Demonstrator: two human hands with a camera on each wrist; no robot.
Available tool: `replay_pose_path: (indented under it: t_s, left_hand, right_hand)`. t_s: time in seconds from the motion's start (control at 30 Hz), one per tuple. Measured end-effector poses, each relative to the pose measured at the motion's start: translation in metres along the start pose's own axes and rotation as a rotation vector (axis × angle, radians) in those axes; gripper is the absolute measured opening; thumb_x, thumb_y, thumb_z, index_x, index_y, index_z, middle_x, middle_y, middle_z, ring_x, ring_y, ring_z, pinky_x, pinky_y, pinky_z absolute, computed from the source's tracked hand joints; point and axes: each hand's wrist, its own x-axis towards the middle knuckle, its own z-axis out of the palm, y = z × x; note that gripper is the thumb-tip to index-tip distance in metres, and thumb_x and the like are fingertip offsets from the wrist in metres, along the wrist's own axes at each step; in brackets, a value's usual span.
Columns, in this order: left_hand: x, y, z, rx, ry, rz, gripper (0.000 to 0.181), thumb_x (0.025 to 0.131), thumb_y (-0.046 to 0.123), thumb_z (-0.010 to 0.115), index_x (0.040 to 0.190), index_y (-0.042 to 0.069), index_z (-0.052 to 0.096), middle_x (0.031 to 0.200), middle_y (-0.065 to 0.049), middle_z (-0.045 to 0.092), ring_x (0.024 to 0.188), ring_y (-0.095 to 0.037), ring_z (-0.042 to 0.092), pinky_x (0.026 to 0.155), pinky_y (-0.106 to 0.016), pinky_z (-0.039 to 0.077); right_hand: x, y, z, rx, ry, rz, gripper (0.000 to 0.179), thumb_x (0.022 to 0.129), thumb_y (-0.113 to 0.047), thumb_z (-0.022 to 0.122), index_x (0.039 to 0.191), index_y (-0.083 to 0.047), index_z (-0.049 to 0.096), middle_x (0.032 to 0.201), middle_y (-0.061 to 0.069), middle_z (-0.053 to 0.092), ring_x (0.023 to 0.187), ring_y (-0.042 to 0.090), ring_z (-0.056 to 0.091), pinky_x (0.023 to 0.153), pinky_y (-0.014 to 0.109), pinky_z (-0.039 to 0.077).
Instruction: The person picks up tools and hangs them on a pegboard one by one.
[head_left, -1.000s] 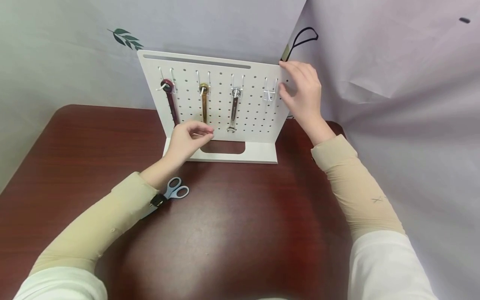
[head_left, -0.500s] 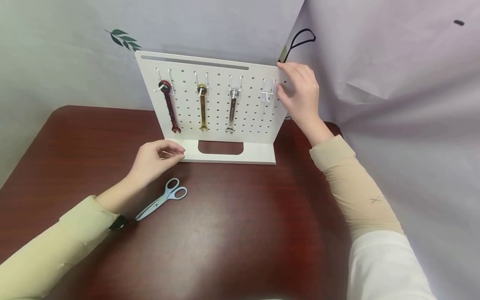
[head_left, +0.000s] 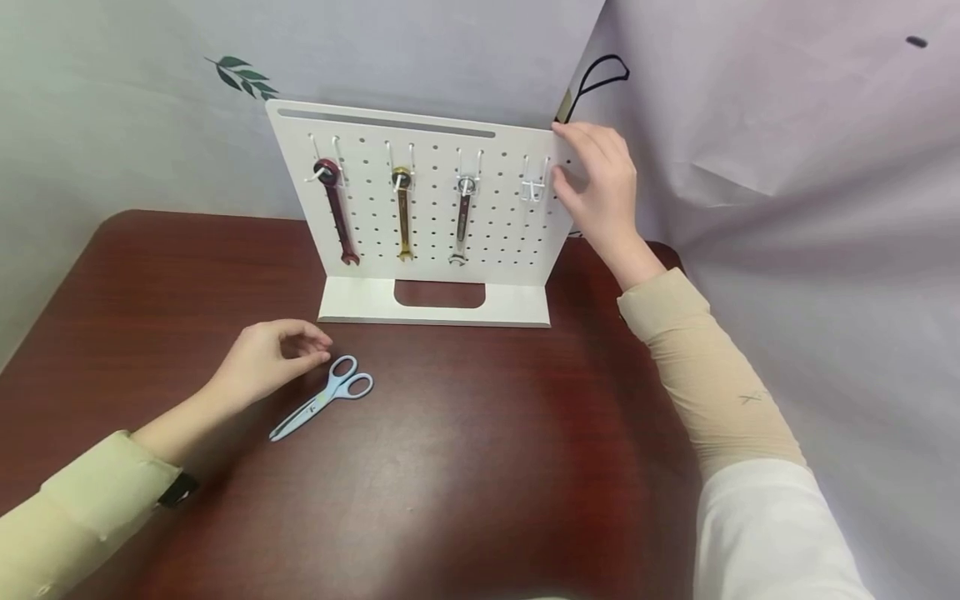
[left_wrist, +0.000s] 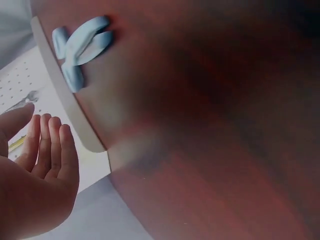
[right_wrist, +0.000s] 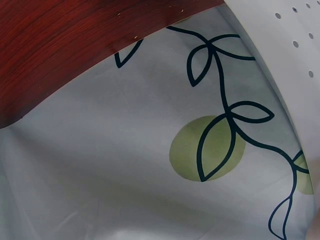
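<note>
My left hand (head_left: 266, 354) hovers just left of a pair of light blue scissors (head_left: 321, 402) on the table, its fingers loosely bent and holding nothing. Those scissors (left_wrist: 75, 77) appear blurred in the left wrist view. With my right hand (head_left: 602, 179) I grip the upper right corner of an upright white pegboard (head_left: 495, 267), thumb on its front face. A red wrench (head_left: 339, 217), a gold wrench (head_left: 404, 221) and a silver wrench (head_left: 462, 218) hang there from hooks. Only a sliver of the right hand shows in the right wrist view.
A bare hook (head_left: 533, 190) sits right of the silver wrench. The dark red table (head_left: 465, 450) meets a leaf-printed pale cloth (head_left: 165, 100) behind. A black looped strap (head_left: 603, 73) shows above the board's right corner.
My left hand has drawn back from beneath the wrenches, down and to the left, to beside the scissors. They are uncovered now. The right hand stays at the board's corner.
</note>
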Motion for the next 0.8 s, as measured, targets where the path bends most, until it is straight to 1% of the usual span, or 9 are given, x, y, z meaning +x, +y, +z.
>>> replay_pose_path:
  t_s: [0.13, 0.23, 0.37, 0.6, 0.8]
  left_hand:
    - [-0.009, -0.006, 0.003, 0.027, -0.057, -0.013, 0.018, 0.086, 0.006, 0.087, 0.103, 0.006, 0.079, 0.094, -0.005, 0.079, 0.077, 0.008, 0.064, 0.070, -0.010, 0.052]
    - [-0.015, -0.008, 0.006, 0.057, -0.084, -0.011, 0.018, 0.086, 0.008, 0.087, 0.102, 0.008, 0.078, 0.094, -0.002, 0.078, 0.079, 0.005, 0.065, 0.072, -0.012, 0.054]
    - [-0.022, -0.011, 0.010, 0.081, -0.087, 0.013, 0.019, 0.084, 0.008, 0.089, 0.100, 0.009, 0.078, 0.093, 0.000, 0.077, 0.079, 0.004, 0.064, 0.071, -0.015, 0.056]
    - [-0.035, -0.018, 0.016, 0.114, -0.052, 0.075, 0.023, 0.080, 0.006, 0.092, 0.097, 0.012, 0.078, 0.089, 0.005, 0.072, 0.078, 0.003, 0.060, 0.069, -0.015, 0.053]
    - [-0.040, -0.016, 0.017, 0.143, -0.072, 0.066, 0.032, 0.075, 0.011, 0.096, 0.100, 0.011, 0.077, 0.090, 0.006, 0.068, 0.079, -0.001, 0.058, 0.069, -0.018, 0.051]
  right_hand:
    - [0.000, 0.001, 0.000, -0.003, 0.005, -0.004, 0.039, 0.092, 0.004, 0.069, 0.131, -0.003, 0.073, 0.126, 0.018, 0.075, 0.119, 0.036, 0.066, 0.113, 0.041, 0.046]
    - [0.001, 0.000, 0.001, -0.005, 0.008, -0.009, 0.039, 0.092, 0.004, 0.069, 0.130, -0.003, 0.073, 0.126, 0.018, 0.075, 0.119, 0.037, 0.066, 0.113, 0.041, 0.047]
    - [0.001, -0.001, 0.000, -0.005, 0.006, -0.007, 0.039, 0.091, 0.004, 0.070, 0.130, -0.002, 0.073, 0.125, 0.018, 0.075, 0.119, 0.037, 0.066, 0.113, 0.041, 0.046]
    - [0.000, -0.001, 0.000, -0.008, 0.009, -0.003, 0.039, 0.091, 0.004, 0.070, 0.129, -0.002, 0.074, 0.125, 0.019, 0.075, 0.119, 0.037, 0.066, 0.112, 0.042, 0.047]
    - [0.000, -0.001, 0.000, -0.010, 0.010, -0.002, 0.039, 0.091, 0.004, 0.070, 0.129, -0.002, 0.074, 0.125, 0.018, 0.075, 0.119, 0.038, 0.066, 0.112, 0.042, 0.047]
